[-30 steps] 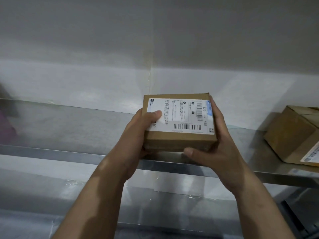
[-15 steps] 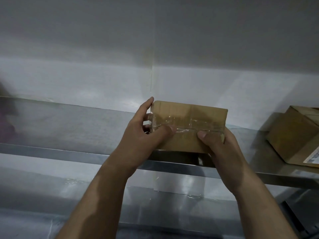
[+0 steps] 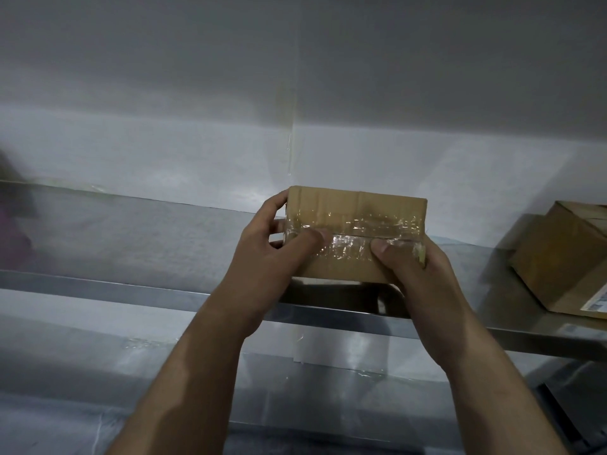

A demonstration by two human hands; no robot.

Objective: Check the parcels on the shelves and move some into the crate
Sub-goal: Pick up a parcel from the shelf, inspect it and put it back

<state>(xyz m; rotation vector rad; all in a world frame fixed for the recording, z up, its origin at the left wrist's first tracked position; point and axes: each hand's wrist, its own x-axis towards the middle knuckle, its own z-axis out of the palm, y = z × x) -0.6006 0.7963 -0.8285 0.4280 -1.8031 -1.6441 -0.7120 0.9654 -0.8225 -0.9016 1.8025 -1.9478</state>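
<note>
**Taped parcel held up at the steel shelf**

A small brown cardboard parcel point(image 3: 356, 208), its seam sealed with a strip of glossy clear tape, is held over the front edge of a long grey metal shelf point(image 3: 147, 241), taped face turned toward the person. Whether its lower edge touches the shelf cannot be told. The left hand point(image 3: 262, 257) grasps the parcel's left end, thumb pressed on the tape and fingers curled round the far edge. The right hand point(image 3: 420, 284) grips the lower right corner, thumb on the tape, its other fingers hidden behind the cardboard. Both bare forearms reach up from below.

Well apart to the right, a larger brown cardboard box point(image 3: 555, 257) sits on the same shelf, turned at an angle, a white printed label showing at its lower corner. A plain white wall point(image 3: 164, 93) with a vertical seam rises behind. A second metal shelf point(image 3: 295, 376) lies underneath. At the far left, a purple shape point(image 3: 13, 238) is too blurred to identify.
</note>
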